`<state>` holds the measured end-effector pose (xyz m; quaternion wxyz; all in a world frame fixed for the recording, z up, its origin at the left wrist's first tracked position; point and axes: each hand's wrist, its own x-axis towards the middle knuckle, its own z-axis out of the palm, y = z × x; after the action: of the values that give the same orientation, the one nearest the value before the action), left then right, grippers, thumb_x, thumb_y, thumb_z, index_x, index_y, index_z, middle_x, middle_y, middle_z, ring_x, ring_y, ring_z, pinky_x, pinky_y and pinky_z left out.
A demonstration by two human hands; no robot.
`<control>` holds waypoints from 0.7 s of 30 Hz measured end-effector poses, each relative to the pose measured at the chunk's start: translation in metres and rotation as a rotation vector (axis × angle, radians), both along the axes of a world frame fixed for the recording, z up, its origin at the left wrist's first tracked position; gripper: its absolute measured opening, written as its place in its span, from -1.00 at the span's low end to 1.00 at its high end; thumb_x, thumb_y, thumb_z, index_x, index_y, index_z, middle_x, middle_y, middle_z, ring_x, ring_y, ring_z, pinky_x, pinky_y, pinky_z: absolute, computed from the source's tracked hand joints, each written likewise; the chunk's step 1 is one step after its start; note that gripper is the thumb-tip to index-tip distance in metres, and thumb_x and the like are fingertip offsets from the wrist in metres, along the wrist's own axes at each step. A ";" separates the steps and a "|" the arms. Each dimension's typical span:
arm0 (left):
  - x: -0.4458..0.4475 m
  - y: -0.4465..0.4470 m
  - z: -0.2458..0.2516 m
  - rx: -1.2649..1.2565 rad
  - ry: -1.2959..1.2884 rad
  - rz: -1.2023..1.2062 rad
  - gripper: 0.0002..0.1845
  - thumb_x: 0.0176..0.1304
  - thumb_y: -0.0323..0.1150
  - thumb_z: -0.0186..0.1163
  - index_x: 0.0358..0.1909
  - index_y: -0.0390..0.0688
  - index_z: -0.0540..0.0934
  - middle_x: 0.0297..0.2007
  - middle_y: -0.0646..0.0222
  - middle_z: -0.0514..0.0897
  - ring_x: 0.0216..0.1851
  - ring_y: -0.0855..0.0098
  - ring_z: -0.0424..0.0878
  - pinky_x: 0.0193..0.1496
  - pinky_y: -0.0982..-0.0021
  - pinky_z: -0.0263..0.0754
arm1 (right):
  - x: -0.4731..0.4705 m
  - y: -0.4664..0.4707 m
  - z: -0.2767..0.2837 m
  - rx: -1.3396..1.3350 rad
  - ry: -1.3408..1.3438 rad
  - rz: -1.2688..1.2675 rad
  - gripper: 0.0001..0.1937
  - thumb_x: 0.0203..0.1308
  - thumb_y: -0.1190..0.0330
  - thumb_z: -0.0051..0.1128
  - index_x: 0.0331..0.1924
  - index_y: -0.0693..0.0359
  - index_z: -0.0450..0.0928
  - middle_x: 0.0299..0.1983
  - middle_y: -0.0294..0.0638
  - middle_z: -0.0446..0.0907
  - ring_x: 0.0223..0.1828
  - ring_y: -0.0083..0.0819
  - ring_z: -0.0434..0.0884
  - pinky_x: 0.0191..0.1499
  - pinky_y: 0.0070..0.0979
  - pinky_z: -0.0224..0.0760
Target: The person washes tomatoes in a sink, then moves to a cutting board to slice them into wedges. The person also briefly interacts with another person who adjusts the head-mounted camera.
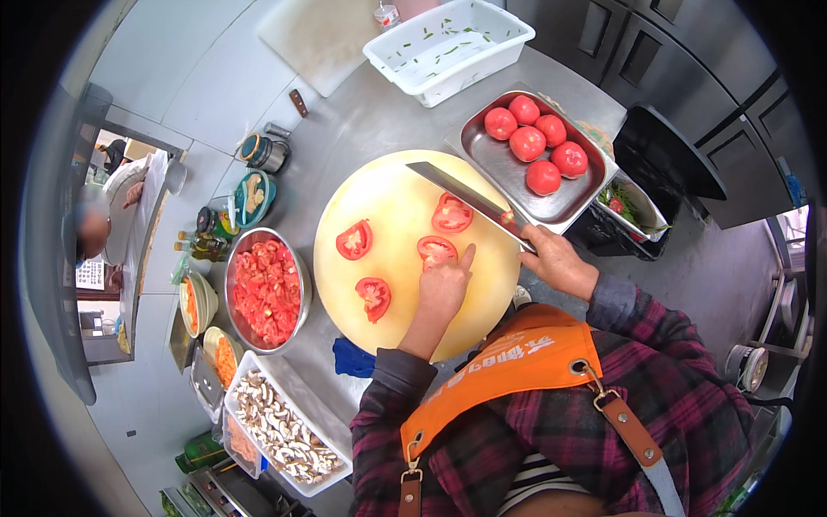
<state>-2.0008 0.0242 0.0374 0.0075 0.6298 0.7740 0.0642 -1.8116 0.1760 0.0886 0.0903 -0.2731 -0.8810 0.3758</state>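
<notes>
My right hand (559,257) grips the handle of a cleaver (462,194), its blade slanting over the far right of a round cutting board (400,310). A small bit of tomato (507,217) clings to the blade. With its index finger stretched out, my left hand (446,284) holds the near edge of a cut tomato piece (434,245). Another tomato piece (452,214) lies cut side up just beyond it, close to the blade. On the board's left part rest two more pieces, an upper tomato piece (354,240) and a lower tomato piece (373,298).
Whole peeled tomatoes (527,143) sit in a steel pan (478,148) at the right. Left of the board stands a steel bowl (305,291) of chopped tomato, near a white tub of sliced mushrooms (278,426). A white plastic bin (446,81) stands at the back. A bystander appears behind the left opening.
</notes>
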 end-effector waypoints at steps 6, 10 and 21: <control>-0.012 0.000 -0.004 -0.076 0.208 -0.084 -0.41 0.07 -0.45 0.09 0.25 0.01 0.42 -0.57 0.37 0.58 -0.55 0.35 0.61 -0.48 0.32 0.53 | -0.023 -0.028 -0.024 -0.098 0.042 0.069 -0.51 0.15 0.38 0.09 0.17 0.20 0.23 -0.18 0.20 0.46 -0.12 0.18 0.50 -0.04 -0.09 0.38; -0.041 -0.008 -0.012 -0.112 0.242 0.118 -0.40 0.10 -0.45 0.05 0.27 0.05 0.38 -0.53 0.32 0.62 -0.49 0.33 0.65 -0.49 0.31 0.53 | -0.053 -0.042 -0.030 -0.179 0.035 0.151 -0.46 0.15 0.39 0.08 0.23 0.18 0.20 -0.15 0.20 0.45 -0.09 0.19 0.49 -0.01 -0.09 0.37; -0.061 -0.002 0.010 0.038 -0.232 0.210 -0.53 0.13 -0.34 0.26 0.14 -0.07 0.51 -0.64 0.25 0.54 -0.61 0.35 0.55 -0.52 0.32 0.43 | -0.030 -0.024 -0.016 -0.072 0.219 0.166 -0.70 0.15 0.37 0.08 -0.03 0.22 0.37 -0.28 0.07 0.45 -0.21 0.08 0.51 -0.19 -0.13 0.41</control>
<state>-2.0617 0.0227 0.0472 0.0783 0.5339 0.8282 0.1515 -1.8411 0.1520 0.0722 0.1445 -0.1595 -0.8715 0.4407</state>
